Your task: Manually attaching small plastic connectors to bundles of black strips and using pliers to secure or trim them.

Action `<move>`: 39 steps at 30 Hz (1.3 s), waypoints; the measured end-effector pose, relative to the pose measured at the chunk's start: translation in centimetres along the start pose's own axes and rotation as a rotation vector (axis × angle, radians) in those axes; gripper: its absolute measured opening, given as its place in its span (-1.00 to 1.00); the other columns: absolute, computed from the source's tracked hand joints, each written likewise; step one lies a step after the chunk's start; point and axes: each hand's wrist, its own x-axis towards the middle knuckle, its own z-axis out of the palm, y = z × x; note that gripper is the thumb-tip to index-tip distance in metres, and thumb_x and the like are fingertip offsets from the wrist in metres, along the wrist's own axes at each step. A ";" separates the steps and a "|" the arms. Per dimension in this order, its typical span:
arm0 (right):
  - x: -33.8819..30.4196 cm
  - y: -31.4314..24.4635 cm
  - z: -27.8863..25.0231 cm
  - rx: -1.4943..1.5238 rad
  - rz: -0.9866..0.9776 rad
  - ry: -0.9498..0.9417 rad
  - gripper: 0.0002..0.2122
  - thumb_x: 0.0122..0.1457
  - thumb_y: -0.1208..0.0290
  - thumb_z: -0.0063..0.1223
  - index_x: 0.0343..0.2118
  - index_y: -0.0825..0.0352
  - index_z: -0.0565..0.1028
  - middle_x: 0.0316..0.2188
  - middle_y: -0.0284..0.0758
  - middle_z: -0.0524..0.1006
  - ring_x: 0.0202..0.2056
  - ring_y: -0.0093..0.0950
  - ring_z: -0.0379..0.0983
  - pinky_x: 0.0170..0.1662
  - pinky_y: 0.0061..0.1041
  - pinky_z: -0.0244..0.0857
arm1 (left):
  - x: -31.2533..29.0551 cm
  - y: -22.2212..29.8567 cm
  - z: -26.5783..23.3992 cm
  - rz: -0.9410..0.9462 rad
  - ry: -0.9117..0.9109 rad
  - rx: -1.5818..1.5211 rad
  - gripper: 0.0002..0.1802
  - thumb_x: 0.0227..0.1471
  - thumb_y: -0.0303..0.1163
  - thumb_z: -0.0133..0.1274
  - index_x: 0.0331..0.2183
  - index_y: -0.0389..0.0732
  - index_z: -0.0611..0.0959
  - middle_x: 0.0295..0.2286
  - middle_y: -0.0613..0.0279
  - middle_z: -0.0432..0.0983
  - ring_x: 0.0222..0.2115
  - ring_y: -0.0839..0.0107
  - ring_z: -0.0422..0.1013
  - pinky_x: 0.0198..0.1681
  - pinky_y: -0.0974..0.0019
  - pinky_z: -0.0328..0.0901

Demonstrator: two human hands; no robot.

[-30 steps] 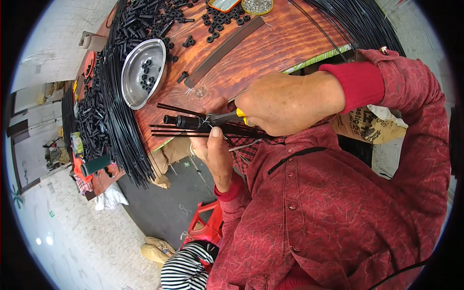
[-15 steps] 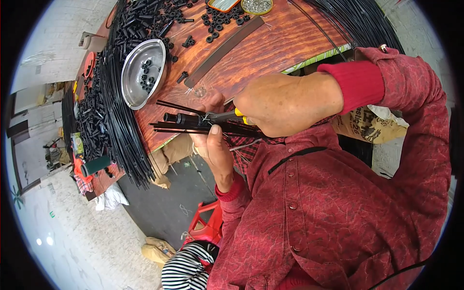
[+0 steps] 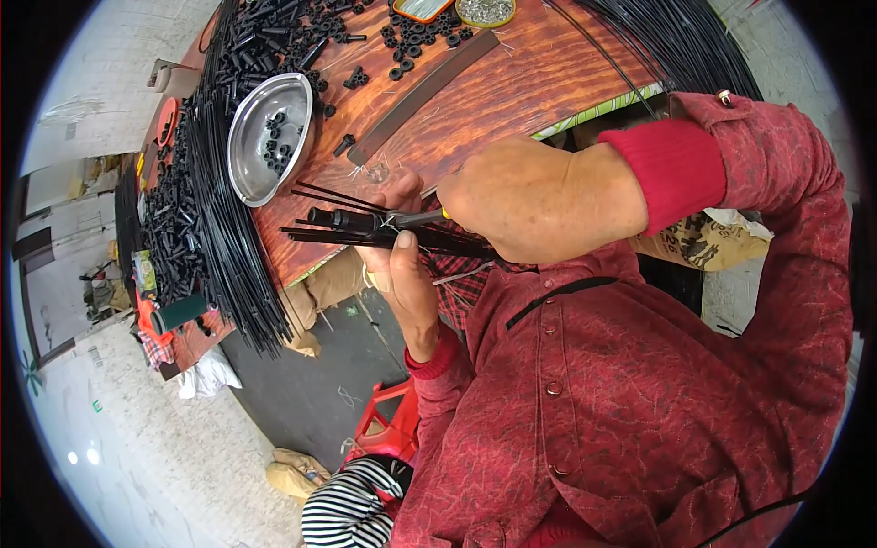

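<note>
My left hand [image 3: 408, 279] is closed round a bundle of thin black rods [image 3: 315, 237] and a black ribbed plastic tube [image 3: 343, 219] that sticks out among them. A thin silvery wire [image 3: 390, 222] is wrapped about the tube, close to my left thumb. My right hand [image 3: 534, 196] grips pliers [image 3: 422, 219] with dark jaws and a yellow handle, mostly covered by the fingers. The jaw tips meet the wire. The bundle's other end runs under my right hand toward my lap and is hidden there.
On the wooden table [image 3: 539, 91] lie a metal bowl [image 3: 245, 151] with black rings, a long dark bar [image 3: 425, 96], heaped black plastic parts [image 3: 265, 46] and a pile of long black rods [image 3: 224, 210]. A red stool [image 3: 393, 425] stands below, beside a person's striped clothing [image 3: 352, 507].
My right hand has turned a little round the pliers, so less of the yellow handle shows. The bundle's free ends have shifted slightly up and left.
</note>
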 end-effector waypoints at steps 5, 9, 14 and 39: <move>0.2 0.0 -0.5 -0.010 0.028 -0.051 -0.87 -0.15 0.56 0.09 -0.52 0.53 0.49 -0.61 0.07 0.49 -0.48 0.01 0.50 -0.41 -0.12 0.37 | -0.2 0.3 0.3 0.003 0.015 0.017 -0.42 0.05 -0.43 -0.09 0.09 -0.37 0.17 0.02 -0.25 0.32 0.08 0.01 0.28 0.22 0.02 0.10; 0.1 0.0 -0.9 0.009 -0.015 -0.038 -0.87 -0.10 0.52 0.09 -0.54 0.51 0.49 -0.62 0.06 0.49 -0.49 0.01 0.50 -0.43 -0.12 0.37 | -0.6 0.3 0.2 0.002 0.025 0.027 -0.44 0.09 -0.41 -0.07 0.08 -0.37 0.18 -0.01 -0.23 0.35 0.05 0.06 0.31 0.18 0.05 0.15; 0.2 0.4 -0.4 -0.003 -0.011 -0.014 -0.83 -0.01 0.46 0.10 -0.54 0.51 0.48 -0.62 0.06 0.49 -0.49 0.01 0.50 -0.42 -0.12 0.37 | -0.6 0.2 0.2 0.016 0.034 0.034 -0.46 0.10 -0.39 -0.06 0.07 -0.36 0.20 -0.03 -0.22 0.39 0.03 0.08 0.33 0.16 0.06 0.17; -0.7 2.3 6.3 0.159 0.018 0.284 -0.74 0.11 0.33 0.12 -0.40 0.43 0.33 -0.70 -0.05 0.44 -0.60 -0.02 0.44 -0.54 -0.13 0.25 | -0.1 -1.7 -2.3 0.071 0.019 -0.036 -0.44 0.09 -0.17 -0.01 0.02 -0.31 0.31 -0.17 -0.25 0.46 -0.11 -0.03 0.44 0.03 -0.02 0.31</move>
